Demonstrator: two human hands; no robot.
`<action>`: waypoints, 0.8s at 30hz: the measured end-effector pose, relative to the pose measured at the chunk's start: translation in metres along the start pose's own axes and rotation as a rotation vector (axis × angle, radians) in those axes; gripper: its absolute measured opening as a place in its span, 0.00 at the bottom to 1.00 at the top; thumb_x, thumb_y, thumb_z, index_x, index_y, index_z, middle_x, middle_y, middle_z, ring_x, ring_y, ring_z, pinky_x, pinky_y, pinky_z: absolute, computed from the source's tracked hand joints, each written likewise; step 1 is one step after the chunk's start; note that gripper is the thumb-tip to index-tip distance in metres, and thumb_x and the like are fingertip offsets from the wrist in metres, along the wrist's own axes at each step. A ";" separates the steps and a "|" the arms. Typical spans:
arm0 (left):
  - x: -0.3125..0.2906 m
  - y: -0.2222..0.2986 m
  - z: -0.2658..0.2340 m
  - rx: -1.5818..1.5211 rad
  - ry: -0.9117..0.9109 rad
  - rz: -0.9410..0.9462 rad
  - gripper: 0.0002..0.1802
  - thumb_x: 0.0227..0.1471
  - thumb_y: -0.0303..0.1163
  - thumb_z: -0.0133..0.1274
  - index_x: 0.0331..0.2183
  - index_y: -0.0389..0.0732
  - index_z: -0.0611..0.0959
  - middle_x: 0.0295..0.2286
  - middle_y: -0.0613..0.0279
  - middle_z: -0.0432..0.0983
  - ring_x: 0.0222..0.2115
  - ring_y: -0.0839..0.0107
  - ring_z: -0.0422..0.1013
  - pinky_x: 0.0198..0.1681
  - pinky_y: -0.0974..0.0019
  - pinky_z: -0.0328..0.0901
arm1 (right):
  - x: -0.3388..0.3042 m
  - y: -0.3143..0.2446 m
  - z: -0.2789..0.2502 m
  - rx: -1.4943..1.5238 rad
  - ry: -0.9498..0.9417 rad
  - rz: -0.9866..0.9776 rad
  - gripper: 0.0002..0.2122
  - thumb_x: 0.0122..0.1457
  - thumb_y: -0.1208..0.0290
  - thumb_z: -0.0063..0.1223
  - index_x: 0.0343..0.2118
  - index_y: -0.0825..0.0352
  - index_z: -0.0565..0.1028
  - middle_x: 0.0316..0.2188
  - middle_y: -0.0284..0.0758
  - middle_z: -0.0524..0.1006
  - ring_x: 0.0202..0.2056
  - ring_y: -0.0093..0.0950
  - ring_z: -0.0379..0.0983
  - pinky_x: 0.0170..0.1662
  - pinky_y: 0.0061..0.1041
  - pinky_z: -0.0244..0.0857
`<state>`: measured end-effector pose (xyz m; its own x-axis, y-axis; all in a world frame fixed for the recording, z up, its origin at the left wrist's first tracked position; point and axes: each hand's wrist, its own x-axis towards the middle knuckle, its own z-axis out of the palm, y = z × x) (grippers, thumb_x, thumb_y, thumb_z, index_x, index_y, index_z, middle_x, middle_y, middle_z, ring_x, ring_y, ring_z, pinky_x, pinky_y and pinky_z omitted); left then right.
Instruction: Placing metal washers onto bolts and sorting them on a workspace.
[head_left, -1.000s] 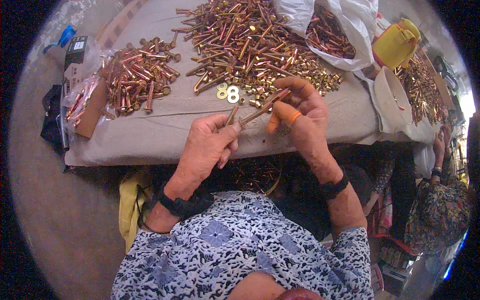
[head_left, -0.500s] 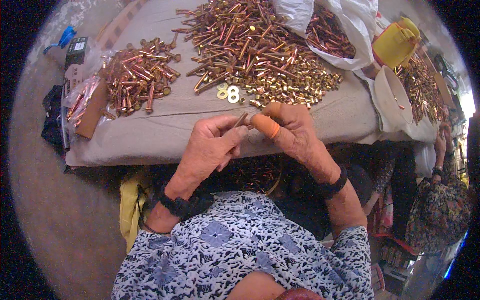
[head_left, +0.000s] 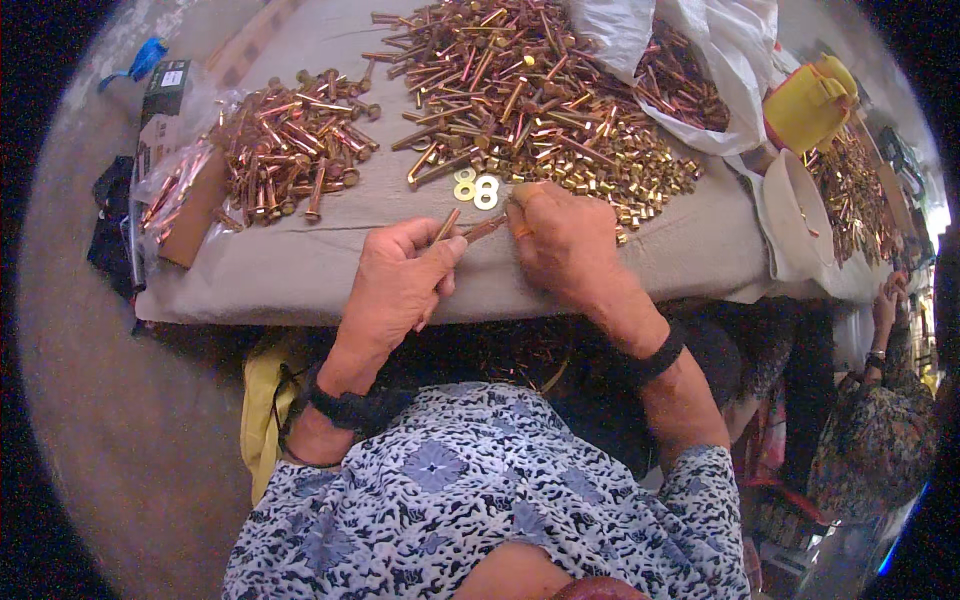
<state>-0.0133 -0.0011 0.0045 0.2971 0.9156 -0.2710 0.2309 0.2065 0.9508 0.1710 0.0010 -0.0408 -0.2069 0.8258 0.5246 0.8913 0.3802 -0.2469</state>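
My left hand (head_left: pixel 385 285) is closed, pinching copper-coloured bolts between thumb and fingers. One bolt (head_left: pixel 447 226) sticks up from the grip; another bolt (head_left: pixel 486 229) points right, its end reaching the fingers of my right hand (head_left: pixel 575 240). That hand is closed at the bolt's tip, an orange finger cover partly showing; what its fingertips pinch is hidden. Just beyond the hands lie a few flat washers (head_left: pixel 486 193), brass and silver toned. A heap of small gold nuts (head_left: pixel 650 185) spreads beside the right hand, against a large pile of bolts (head_left: pixel 490 75).
On the grey cloth-covered table (head_left: pixel 300 285), a smaller bolt pile (head_left: pixel 290 150) lies left, by a cardboard piece (head_left: pixel 192 215). White plastic bags (head_left: pixel 735 80), a yellow container (head_left: pixel 810 105) and a white bowl (head_left: pixel 793 205) stand right. Another person's hand (head_left: pixel 887 295) shows at the far right edge.
My right hand has moved slightly up and turned, its knuckles now facing up. My left hand has shifted a little left, and more of the bolt between the hands shows.
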 end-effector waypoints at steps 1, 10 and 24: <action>0.000 0.001 0.000 0.006 0.005 -0.014 0.08 0.49 0.32 0.48 0.27 0.37 0.76 0.11 0.70 0.65 0.06 0.86 0.54 0.06 0.79 0.47 | 0.000 0.000 -0.001 -0.014 -0.018 -0.006 0.07 0.44 0.71 0.48 0.27 0.64 0.68 0.24 0.39 0.72 0.22 0.38 0.71 0.21 0.34 0.65; 0.004 0.000 0.001 -0.014 0.010 -0.013 0.08 0.49 0.32 0.48 0.27 0.37 0.76 0.11 0.70 0.65 0.05 0.85 0.54 0.06 0.78 0.47 | 0.001 -0.001 -0.001 -0.049 -0.025 -0.039 0.07 0.44 0.70 0.49 0.28 0.63 0.68 0.22 0.38 0.72 0.19 0.37 0.71 0.19 0.34 0.64; 0.004 -0.002 0.004 0.060 0.032 -0.007 0.07 0.49 0.31 0.48 0.27 0.36 0.76 0.11 0.69 0.65 0.06 0.84 0.56 0.06 0.77 0.50 | -0.004 -0.004 -0.010 0.568 0.246 0.064 0.07 0.49 0.76 0.47 0.33 0.68 0.71 0.26 0.40 0.74 0.26 0.34 0.72 0.28 0.27 0.66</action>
<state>-0.0089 0.0008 0.0012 0.2658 0.9249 -0.2720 0.2880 0.1931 0.9380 0.1725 -0.0077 -0.0338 -0.0007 0.7597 0.6503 0.5308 0.5514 -0.6436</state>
